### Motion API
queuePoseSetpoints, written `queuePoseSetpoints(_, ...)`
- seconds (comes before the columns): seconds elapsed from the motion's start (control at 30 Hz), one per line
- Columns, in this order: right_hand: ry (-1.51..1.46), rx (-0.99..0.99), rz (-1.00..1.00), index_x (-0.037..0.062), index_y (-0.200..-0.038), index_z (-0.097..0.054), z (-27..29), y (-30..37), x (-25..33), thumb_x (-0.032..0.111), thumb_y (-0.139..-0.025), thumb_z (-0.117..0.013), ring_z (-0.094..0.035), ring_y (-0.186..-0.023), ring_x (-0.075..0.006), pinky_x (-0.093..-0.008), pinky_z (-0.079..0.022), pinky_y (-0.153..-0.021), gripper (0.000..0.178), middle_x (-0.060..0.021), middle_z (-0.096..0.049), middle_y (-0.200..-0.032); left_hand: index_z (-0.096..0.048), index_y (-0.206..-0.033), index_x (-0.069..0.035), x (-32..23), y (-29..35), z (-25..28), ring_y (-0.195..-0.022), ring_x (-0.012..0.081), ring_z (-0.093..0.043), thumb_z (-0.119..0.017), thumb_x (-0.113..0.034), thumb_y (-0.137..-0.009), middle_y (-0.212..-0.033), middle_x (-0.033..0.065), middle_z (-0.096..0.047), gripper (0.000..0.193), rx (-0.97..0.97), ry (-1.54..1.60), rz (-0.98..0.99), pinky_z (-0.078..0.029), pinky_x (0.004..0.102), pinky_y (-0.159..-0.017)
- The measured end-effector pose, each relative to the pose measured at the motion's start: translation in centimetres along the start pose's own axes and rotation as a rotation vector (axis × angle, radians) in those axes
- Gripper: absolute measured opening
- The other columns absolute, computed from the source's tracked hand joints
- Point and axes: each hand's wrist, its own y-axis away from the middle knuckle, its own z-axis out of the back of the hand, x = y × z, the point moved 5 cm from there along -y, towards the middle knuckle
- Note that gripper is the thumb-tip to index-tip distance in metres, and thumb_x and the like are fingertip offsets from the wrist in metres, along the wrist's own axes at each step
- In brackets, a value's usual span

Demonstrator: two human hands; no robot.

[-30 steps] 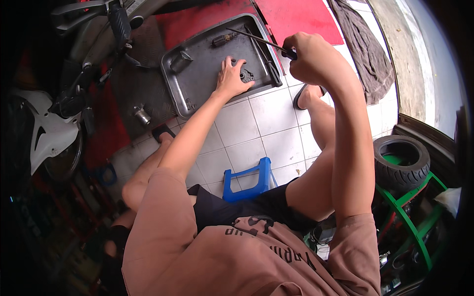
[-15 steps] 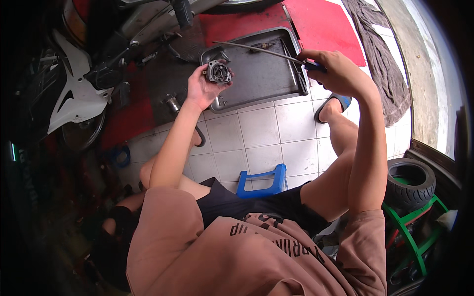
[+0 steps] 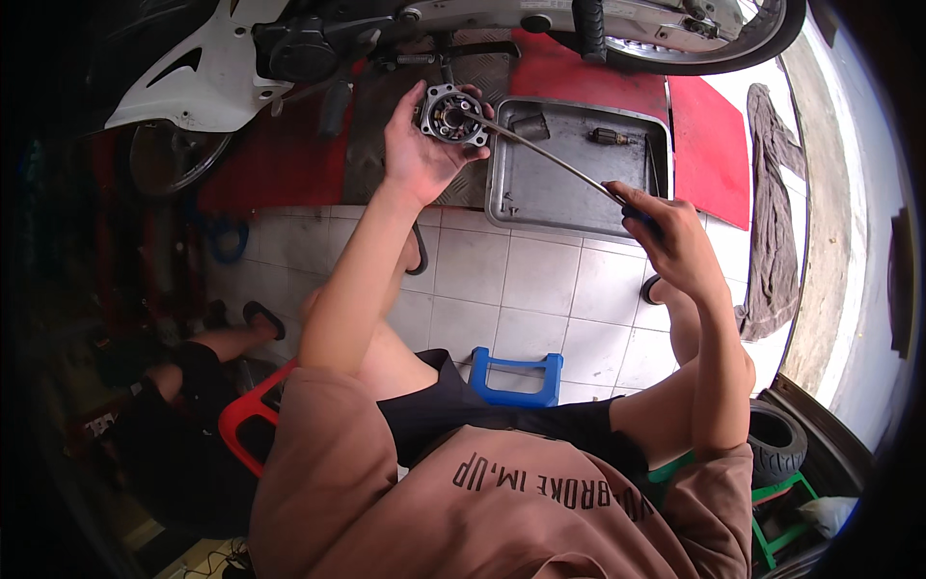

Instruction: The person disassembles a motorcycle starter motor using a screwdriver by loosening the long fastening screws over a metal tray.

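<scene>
My left hand [image 3: 417, 159] holds up a round metal motor housing [image 3: 450, 118], its open face turned toward me and bolt holes around its flange. Fingers and thumb curl around its sides. In my right hand [image 3: 673, 236] is a long screwdriver [image 3: 558, 166] with a dark blue handle, gripped at the handle. Its thin shaft slants up to the left, and the tip reaches inside the housing; whether it touches a screw I cannot tell. Below and to the right of the housing lies a grey metal tray [image 3: 579, 198].
Inside the tray are an armature-like part [image 3: 610, 137], a metal cylinder [image 3: 530, 126] and small screws [image 3: 511, 206]. A motorbike [image 3: 299, 48] stands beyond, over red mats [image 3: 709, 135]. A blue stool [image 3: 516, 396] is between my legs. Another person's leg [image 3: 227, 347] shows at left.
The screwdriver tip has come down from above the tray into the housing. My right hand is lower. The whole view has shifted, showing more of the motorbike.
</scene>
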Motion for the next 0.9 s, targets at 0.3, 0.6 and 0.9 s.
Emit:
queuePoseSetpoints(0.3,-0.039,-0.01,0.001,0.0052,-0.123,-0.058,-1.1,-2.4,0.9,0.004,-0.084,-0.059,-0.058,-0.07,-0.0395,-0.0404,-0.047,-0.067,0.04,-0.0245,-0.063,-0.088,-0.058,-0.111,-0.004,-2.1,0.4,1.3,-0.097,0.0262,-0.06,-0.038,-0.051,-0.09,-0.104,0.0151,-0.063,0.056,-0.064,0.023,-0.091,-0.051,0.0443,-0.068)
queuePoseSetpoints(0.6,-0.131,-0.059,-0.153,-0.0046,-0.102,-0.062,-0.8,-1.9,-0.9,0.012,-0.089,-0.059,-0.041,-0.048,-0.0167,-0.0295,-0.035,-0.048,0.021,-0.0104,-0.049,-0.057,-0.055,-0.114,-0.005,-2.4,0.4,1.1,-0.097,0.032,-0.059,-0.041,-0.049,-0.092,-0.103,0.0148,-0.063,0.051,-0.047,-0.042,-0.145,-0.046,0.0464,-0.083)
queuePoseSetpoints(0.9,-0.183,-0.212,-0.151,-0.0038,-0.098,-0.061,0.8,1.0,0.9,0.014,-0.091,-0.059,-0.037,-0.05,-0.0082,-0.025,-0.03,-0.047,0.019,-0.0018,-0.047,-0.057,-0.056,-0.098,-0.011,-2.2,0.0,2.0,-0.075,0.0175,-0.059,-0.061,-0.052,-0.086,-0.088,0.0063,-0.062,0.043,-0.172,-0.347,-0.078,-0.045,0.0289,-0.055)
